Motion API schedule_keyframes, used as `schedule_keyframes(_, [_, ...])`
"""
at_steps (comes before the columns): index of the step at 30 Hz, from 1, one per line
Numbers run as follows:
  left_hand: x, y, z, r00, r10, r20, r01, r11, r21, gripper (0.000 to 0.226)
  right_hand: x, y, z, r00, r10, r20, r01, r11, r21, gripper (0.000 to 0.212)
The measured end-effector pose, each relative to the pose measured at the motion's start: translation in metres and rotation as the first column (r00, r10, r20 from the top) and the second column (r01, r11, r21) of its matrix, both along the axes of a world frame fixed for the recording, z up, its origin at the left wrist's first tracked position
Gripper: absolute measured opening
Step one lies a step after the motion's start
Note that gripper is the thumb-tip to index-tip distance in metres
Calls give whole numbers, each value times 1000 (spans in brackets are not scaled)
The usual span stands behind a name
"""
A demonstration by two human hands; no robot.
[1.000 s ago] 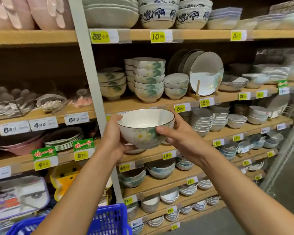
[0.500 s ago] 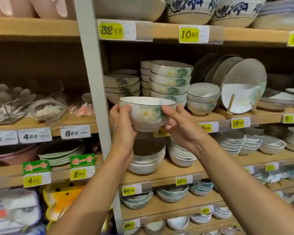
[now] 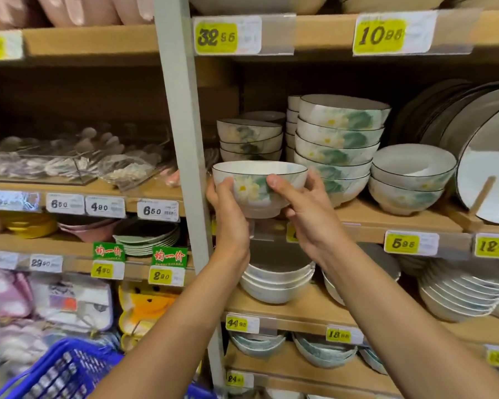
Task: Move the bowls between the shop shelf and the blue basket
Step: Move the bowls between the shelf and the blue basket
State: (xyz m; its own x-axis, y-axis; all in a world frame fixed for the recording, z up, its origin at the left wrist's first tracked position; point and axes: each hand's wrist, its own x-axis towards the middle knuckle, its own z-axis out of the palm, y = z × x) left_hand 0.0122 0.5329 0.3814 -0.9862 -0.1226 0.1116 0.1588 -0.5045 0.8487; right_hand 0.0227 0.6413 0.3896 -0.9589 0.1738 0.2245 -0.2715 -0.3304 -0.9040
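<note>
Lotus bowl held level at the shelf edge — left grip and right grip curl round opposite sides, likely for steadiness.

A white bowl with a thin dark rim and a yellow flower with green leaves painted on its side is held upright and level. The left fingers are on its left wall and the right fingers on its front right wall. Its foot is near the front edge of the wooden shop shelf. Just behind the fingers, a stack of three like bowls stands on that shelf. To the right of the right fingers stands a taller stack of the same pattern, and farther right a stack of two. The blue basket, of plastic mesh, lies well below the fingers, down to the left.
</note>
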Motion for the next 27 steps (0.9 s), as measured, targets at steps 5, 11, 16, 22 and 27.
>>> schedule_keyframes(5, [-2,10,-7,999,37,4,-37,999,14,55,-9,-8,-16,999,-53,-13,52,994,-99,94])
schedule_keyframes(11, [-13,13,-7,986,164,-28,-166,977,-137,53,-21,-16,-18,992,-128,9,129,991,-25,98])
schedule_keyframes(16, [-14,14,-14,988,151,20,-145,971,-189,54,-25,-20,-26,993,-119,0,119,993,-17,89])
schedule_keyframes(22, [-22,9,-18,991,132,17,-124,961,-248,55,-32,-24,-30,989,-151,-7,151,989,12,87])
schedule_keyframes(27, [-29,0,-19,993,112,34,-101,966,-239,50,-36,-22,-27,985,-173,4,172,983,61,84])
